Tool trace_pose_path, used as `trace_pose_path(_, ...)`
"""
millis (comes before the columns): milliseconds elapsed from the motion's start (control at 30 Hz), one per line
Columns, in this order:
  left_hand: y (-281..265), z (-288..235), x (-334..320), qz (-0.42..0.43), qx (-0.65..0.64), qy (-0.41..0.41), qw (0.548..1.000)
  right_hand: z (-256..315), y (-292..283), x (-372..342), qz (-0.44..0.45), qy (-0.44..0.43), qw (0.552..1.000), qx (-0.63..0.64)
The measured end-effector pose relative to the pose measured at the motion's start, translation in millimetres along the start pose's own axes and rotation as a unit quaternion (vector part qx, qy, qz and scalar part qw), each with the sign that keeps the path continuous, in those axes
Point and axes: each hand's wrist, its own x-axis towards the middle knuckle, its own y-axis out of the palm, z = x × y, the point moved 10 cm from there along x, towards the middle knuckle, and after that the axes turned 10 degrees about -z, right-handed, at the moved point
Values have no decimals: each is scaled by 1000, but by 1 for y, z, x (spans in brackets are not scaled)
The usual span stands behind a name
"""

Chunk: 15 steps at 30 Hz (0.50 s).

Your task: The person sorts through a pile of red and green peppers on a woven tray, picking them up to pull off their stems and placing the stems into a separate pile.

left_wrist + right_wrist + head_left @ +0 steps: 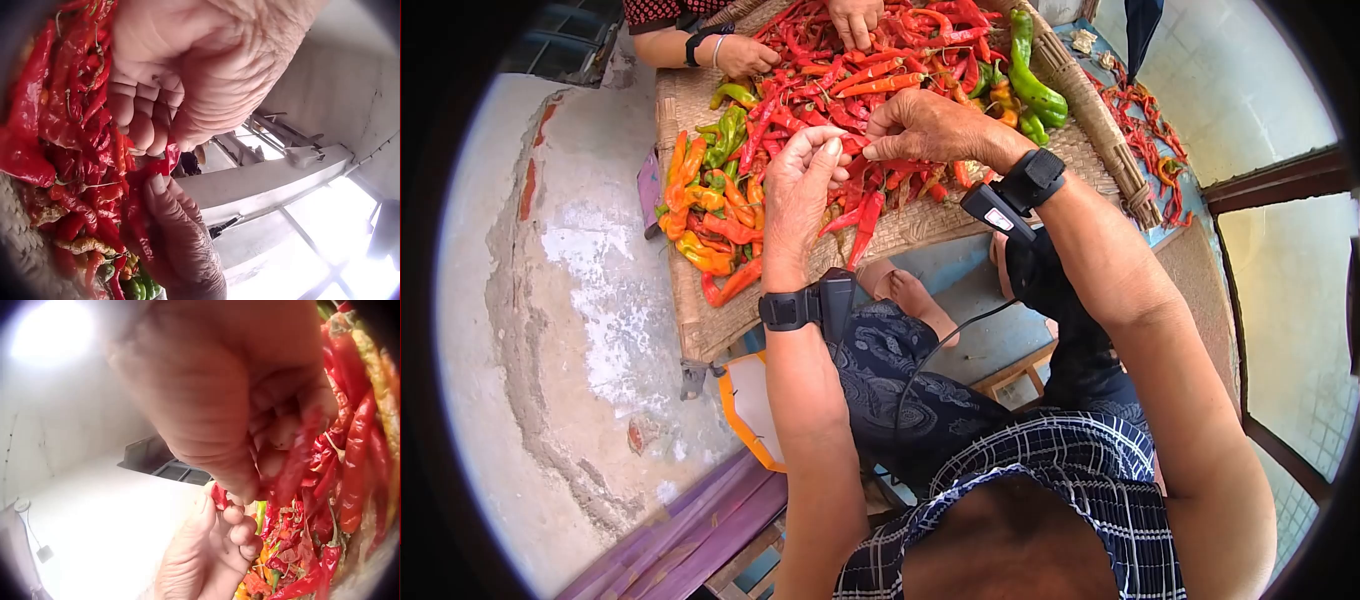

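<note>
Where the red pepper (136, 215) was: above the woven tray (1090, 150), over the near part of its chilli heap (800, 95).
Right hand (935, 128): over the tray, its grip narrow, thumb and fingers pinching the red pepper along its flank.
Left hand (795, 195): over the tray, thumb and fingertips pinching a small red scrap (219, 495); whether that joined the pepper, I could not tell.
Weight: probably very light, so fingertips alone should have carried it.
Skin: glossy and creased; it looked thin and pliant, apt to fold under a thumb.
Slip: the sheen suggested a smooth surface, perhaps slick if juice came out.
Fragility: a hard pinch or sharp twist could likely have torn the wall.
Best hold: probably the broader flank, thumb flat against the fingers.
Neighbours: a large green pepper (1042, 95) lay at the tray's right side, looking fuller and firmer; orange peppers (710, 255) lay towards its left.
</note>
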Motion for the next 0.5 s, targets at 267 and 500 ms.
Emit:
trace_pose_path(267,-13,14,1,-34,153,39,987,-31,-80,-5,-246,105,941,208)
trace_pose_path(500,14,4,-10,-8,434,204,877,-30,-61,-5,-208,107,962,141)
